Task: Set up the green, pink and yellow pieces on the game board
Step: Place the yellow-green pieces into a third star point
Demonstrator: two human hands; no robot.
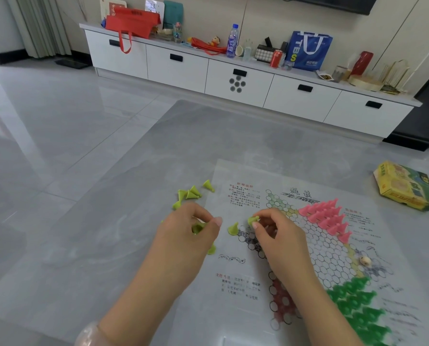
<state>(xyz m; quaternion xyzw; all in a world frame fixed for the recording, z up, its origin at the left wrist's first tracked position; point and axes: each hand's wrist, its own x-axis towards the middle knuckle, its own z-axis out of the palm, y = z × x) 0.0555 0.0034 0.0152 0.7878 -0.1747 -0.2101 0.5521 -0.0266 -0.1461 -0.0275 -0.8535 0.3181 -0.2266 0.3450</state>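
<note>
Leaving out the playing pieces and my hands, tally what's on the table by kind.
Game board: 1
Yellow box: 1
Small beige bead: 1, lying on the board
Total: 3

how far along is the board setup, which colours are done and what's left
Pink pieces and green pieces already fill their corners of the board. Yellow is underway: one piece stands on the board, the right hand pinches another, and the left hand holds more. A loose pile still waits beside the board.
</note>
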